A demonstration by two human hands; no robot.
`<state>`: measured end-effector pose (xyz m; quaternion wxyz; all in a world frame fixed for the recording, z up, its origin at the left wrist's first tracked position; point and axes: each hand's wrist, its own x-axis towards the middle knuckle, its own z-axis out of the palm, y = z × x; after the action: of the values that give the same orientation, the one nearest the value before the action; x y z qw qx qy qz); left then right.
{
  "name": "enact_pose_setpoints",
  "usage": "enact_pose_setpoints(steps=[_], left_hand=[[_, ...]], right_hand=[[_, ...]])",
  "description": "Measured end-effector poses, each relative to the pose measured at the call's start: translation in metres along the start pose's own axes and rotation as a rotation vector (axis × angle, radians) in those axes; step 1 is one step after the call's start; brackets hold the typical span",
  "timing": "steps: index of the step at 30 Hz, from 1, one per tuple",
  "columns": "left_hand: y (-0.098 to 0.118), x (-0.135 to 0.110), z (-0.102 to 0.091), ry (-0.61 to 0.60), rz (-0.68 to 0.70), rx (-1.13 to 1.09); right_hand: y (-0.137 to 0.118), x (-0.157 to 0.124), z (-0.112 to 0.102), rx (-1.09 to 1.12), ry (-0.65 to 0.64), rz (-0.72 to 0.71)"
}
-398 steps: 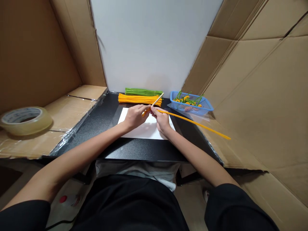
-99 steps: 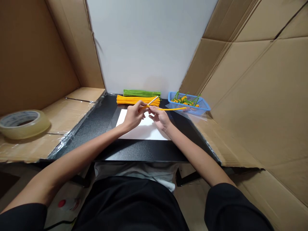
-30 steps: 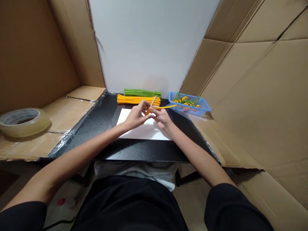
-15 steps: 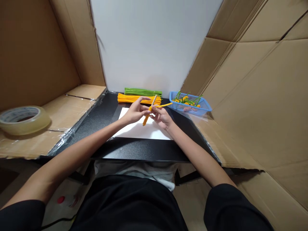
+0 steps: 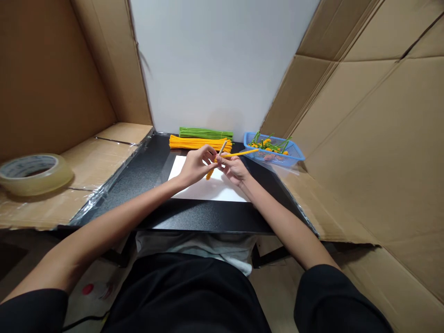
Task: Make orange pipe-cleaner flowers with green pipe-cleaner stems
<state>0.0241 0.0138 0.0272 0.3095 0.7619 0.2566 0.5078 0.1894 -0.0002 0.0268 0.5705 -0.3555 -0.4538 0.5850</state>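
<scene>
A yellow-orange pipe cleaner (image 5: pixel 243 153) is wound in a coil round a thin pale stick (image 5: pixel 222 148), above a white sheet (image 5: pixel 211 191). My left hand (image 5: pixel 194 167) is closed on the wound part from the left, its fingers bent and its thumb reaching to the stick. My right hand (image 5: pixel 236 170) pinches at the same spot, thumb on top. The loose end of the pipe cleaner sticks out to the right over that hand. The coil's lower end shows below my left fingers; the rest of the winding is mostly hidden by both hands.
Behind my hands lie a bundle of yellow-orange pipe cleaners (image 5: pixel 183 143) and a green bundle (image 5: pixel 204 132). A blue basket (image 5: pixel 296 155) with green and orange pieces stands at the back right. A tape roll (image 5: pixel 62 178) lies on cardboard at left. Cardboard walls flank the black table (image 5: pixel 194 217).
My left fingers have curled in from a spread pose and closed over the coil, covering more of it. The loose pipe cleaner end reaches further right.
</scene>
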Motion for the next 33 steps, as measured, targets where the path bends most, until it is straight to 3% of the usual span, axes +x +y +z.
enact_pose_setpoints(steps=[7, 14, 22, 27, 33], left_hand=[[-0.001, 0.000, 0.004, 0.102, -0.038, 0.008], [-0.004, 0.009, -0.002, -0.169, -0.283, -0.533], [-0.004, 0.013, -0.012, -0.275, -0.388, -0.701], [-0.005, 0.010, -0.005, -0.238, -0.313, -0.535], [-0.005, 0.004, -0.003, 0.028, -0.080, -0.036]], right_hand=[[0.004, 0.000, 0.000, 0.052, 0.064, 0.052], [-0.002, 0.000, -0.001, 0.073, -0.019, 0.045], [-0.001, -0.003, 0.003, 0.020, -0.052, 0.006], [0.000, -0.002, 0.004, -0.007, 0.042, -0.084], [0.003, -0.002, 0.007, -0.048, 0.132, -0.103]])
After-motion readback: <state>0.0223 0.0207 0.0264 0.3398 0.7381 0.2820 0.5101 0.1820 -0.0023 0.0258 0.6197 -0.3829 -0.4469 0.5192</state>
